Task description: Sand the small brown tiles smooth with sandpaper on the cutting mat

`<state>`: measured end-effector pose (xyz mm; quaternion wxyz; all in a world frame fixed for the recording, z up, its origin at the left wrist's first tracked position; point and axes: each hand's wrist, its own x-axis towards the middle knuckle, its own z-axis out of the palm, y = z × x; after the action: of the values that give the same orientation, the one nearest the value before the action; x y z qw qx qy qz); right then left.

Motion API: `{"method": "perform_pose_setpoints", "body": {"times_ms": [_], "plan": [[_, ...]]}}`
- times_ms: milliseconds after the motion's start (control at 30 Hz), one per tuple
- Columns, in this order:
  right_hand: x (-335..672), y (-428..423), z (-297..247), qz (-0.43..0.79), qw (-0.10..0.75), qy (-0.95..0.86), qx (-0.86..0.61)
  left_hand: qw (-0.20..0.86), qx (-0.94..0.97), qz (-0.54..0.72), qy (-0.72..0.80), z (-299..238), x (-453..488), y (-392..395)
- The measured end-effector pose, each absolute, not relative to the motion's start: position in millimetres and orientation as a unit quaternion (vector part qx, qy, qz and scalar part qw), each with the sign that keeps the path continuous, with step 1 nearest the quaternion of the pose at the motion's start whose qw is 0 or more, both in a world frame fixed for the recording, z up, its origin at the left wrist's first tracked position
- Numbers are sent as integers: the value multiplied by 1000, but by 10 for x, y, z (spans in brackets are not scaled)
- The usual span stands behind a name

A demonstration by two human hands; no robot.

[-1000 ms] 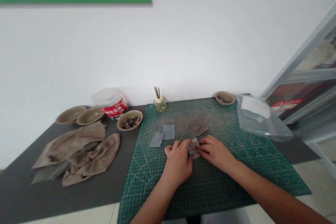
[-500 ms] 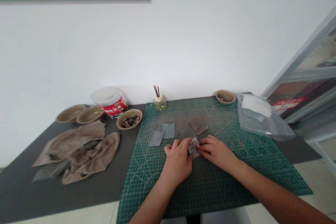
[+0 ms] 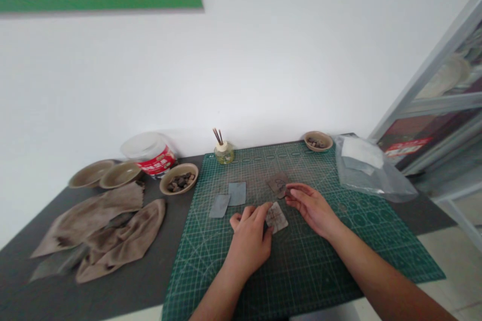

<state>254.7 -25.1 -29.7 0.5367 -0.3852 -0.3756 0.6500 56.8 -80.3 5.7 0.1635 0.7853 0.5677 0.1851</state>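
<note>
My left hand (image 3: 250, 235) is closed at the left edge of a pale, scuffed square sheet (image 3: 277, 218), pinning it to the green cutting mat (image 3: 312, 266). Something dark shows under its fingers, too hidden to name. Raised just right of the sheet, my right hand (image 3: 312, 210) pinches a small dark piece (image 3: 288, 192), perhaps a stone. Behind that hand lies a brown square sheet (image 3: 276, 184) with curved dark marks, partly covered by the fingertips. Two grey-blue square sheets (image 3: 237, 193) rest on the mat to the left.
A bowl of small dark stones (image 3: 179, 179) stands left of the mat, another bowl (image 3: 318, 141) at the back right. Brown cloths (image 3: 124, 241), two further bowls (image 3: 90, 174) and a plastic tub (image 3: 150, 153) occupy the left. A reed diffuser (image 3: 224, 153) and clear plastic bag (image 3: 371, 170) sit behind.
My right hand has lifted off the pale sheet and turned, showing a small dark piece in its fingers. More of the sheet shows now. The left hand stays on it; the view has shifted slightly.
</note>
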Motion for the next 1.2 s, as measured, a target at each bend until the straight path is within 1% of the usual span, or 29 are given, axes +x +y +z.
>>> {"method": "perform_pose_setpoints", "body": {"times_ms": [267,667,733,800,900,967,1067,1200], "plan": [[2526,-280,-271,660,514,-376,-399,168,786,183,567,78,574,-809],[2523,-304,-320,630,488,-444,-410,159,786,172,572,70,583,-813],[2502,-327,-339,594,480,-494,-415,154,787,174,571,51,577,-808],[2477,-366,-341,517,453,-581,-437,149,788,175,571,31,572,-804],[2447,-435,-300,346,377,-730,-453,143,790,172,571,15,574,-803],[2444,-471,-259,266,321,-798,-434,140,790,166,573,19,580,-808],[2466,-495,-221,222,270,-844,-407,141,788,158,578,38,585,-819],[2471,-486,-231,213,264,-849,-405,145,793,158,570,62,578,-835]]}}
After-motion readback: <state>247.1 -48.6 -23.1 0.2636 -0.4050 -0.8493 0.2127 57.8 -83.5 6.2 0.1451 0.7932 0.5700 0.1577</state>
